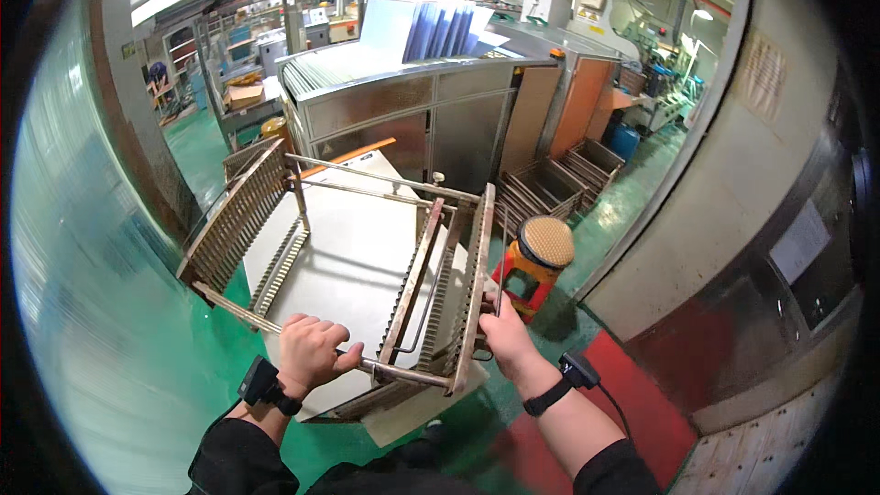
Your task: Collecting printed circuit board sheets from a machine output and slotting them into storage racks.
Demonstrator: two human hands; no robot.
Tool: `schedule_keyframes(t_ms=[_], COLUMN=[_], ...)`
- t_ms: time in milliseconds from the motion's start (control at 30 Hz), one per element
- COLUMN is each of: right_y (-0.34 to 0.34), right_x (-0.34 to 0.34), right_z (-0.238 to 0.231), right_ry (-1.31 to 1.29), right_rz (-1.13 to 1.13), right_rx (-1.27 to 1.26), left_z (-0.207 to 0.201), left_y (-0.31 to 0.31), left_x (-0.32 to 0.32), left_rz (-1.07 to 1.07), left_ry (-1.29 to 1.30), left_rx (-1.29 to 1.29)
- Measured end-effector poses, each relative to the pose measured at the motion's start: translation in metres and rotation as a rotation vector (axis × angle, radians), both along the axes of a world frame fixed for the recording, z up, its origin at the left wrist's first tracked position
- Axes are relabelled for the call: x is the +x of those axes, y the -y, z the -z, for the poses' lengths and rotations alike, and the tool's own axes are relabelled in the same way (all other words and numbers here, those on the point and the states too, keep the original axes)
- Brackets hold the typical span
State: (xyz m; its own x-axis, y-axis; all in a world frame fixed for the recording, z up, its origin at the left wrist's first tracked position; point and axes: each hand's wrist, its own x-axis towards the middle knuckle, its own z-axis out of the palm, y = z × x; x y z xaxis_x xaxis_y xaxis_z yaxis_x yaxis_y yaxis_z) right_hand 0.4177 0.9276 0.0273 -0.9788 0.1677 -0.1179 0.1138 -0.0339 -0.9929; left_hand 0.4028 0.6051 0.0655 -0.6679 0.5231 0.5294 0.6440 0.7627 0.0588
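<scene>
A metal slotted rack (426,280), with toothed inner bars and a slatted left end, is in front of me above a white board surface (362,229). My left hand (314,353) is closed around its near rail, thumb pointing right along the tube. At the rack's right end, my right hand (506,328) grips the end frame, its fingers partly hidden behind the metal. No sheets show in the rack's slots. Whether the rack rests on the white surface or is lifted off it, I cannot tell.
Beyond the rack stands a steel machine (371,115) with upright bluish panels (440,32) on top. An orange-red stool (541,257) with a tan seat is right of the rack. More metal racks (550,185) sit behind it. A grey cabinet (733,284) flanks me on the right.
</scene>
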Motion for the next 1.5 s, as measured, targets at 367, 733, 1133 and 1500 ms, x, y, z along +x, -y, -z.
schedule_keyframes(t_ms=[367,733,1133,1500], right_y=[-0.109,-0.149,-0.154,-0.147], right_x=[-0.163,-0.328,-0.444,-0.453], right_z=[-0.019,-0.022,0.009,-0.021], right_ry=[0.272,0.202,0.016,0.247], right_rz=[-0.282,-0.55,-0.908,-1.004], right_rx=[0.006,0.134,0.152,0.058], left_z=[0.0,0.004,-0.024,-0.022], left_y=[-0.114,-0.2,-0.243,0.03], left_x=[-0.06,-0.133,-0.158,-0.074], left_rz=[-0.089,-0.459,-0.635,-1.706], left_ry=[0.069,0.105,0.114,0.413], left_rx=[0.029,0.079,0.144,0.547])
